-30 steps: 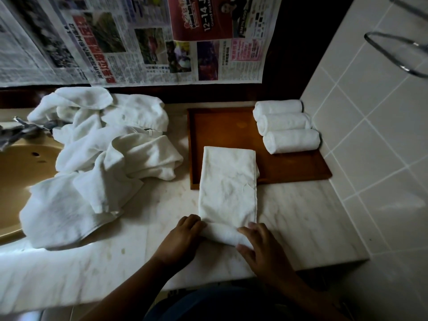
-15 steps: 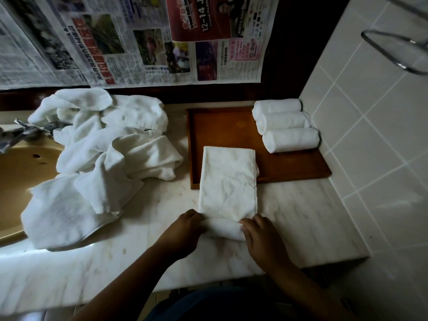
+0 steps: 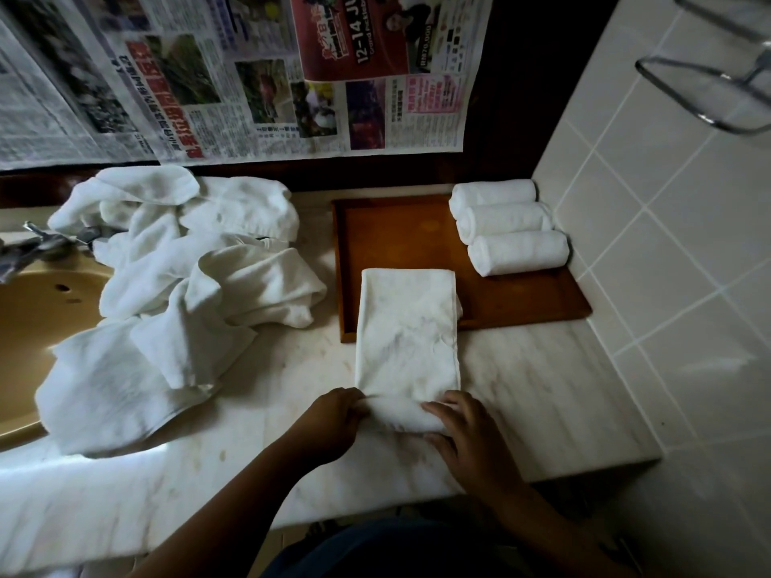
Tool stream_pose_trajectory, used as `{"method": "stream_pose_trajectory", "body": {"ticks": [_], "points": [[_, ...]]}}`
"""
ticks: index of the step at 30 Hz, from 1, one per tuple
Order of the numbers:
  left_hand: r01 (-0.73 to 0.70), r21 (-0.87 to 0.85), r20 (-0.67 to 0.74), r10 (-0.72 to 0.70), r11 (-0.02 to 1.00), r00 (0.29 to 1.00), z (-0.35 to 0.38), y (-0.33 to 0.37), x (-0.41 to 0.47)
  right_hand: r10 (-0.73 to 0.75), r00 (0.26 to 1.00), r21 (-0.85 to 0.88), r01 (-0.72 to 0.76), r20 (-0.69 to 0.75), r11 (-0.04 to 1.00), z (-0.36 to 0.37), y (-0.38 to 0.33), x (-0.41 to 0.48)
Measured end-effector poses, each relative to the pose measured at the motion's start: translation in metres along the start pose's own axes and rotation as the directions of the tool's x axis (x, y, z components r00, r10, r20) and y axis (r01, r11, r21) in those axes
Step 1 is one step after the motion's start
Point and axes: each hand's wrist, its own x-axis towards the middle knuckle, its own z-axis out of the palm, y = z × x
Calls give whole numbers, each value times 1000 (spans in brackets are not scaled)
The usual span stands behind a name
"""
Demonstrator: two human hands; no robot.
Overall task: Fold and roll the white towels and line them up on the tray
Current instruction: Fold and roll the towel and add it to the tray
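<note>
wide marble countertop (image 3: 542, 390) fills the shot, tiled wall (image 3: 688, 285) on the right, newspaper sheets (image 3: 233, 77) hanging along the back. on the left, a big heap of loose white towels (image 3: 175, 294) spills over the edge of the tan sink (image 3: 37, 335). the wooden tray (image 3: 400, 235) sits at the back right corner. the folded towel (image 3: 406, 327) lies as a long strip, far end on the tray's front left corner, near end on the marble and rolled up into a short tube. left hand (image 3: 329, 423) curls round the tube's left end, right hand (image 3: 467, 431) grips the right end, fingers over the top, thumb on the near side. three rolled towels (image 3: 519, 252) lie side by side, touching, along the tray's right end. metal faucet (image 3: 37, 244) peeks out beside the heap.
</note>
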Motion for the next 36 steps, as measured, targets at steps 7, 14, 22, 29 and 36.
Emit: {"method": "stream_pose_trajectory", "body": {"ticks": [7,14,22,29,36], "points": [[2,-57,-63,-5,998,998,6,4,-8,-1,995,4,0,103,1000,-6,4,9],[-291,302,-236,367,908,900,23,-1,-31,109,991,107,-116,71,987,-5,-1,12],[-389,415,-165,489,822,857,38,-25,-38,89,995,19,-90,38,996,-5,1,10],[-334,319,-182,403,887,897,36,-17,-40,0,1000,-119,2,18,993,-5,3,-3],[-256,184,-193,290,949,937,30,-9,-39,-47,995,-39,50,91,998,-13,10,-9]]}}
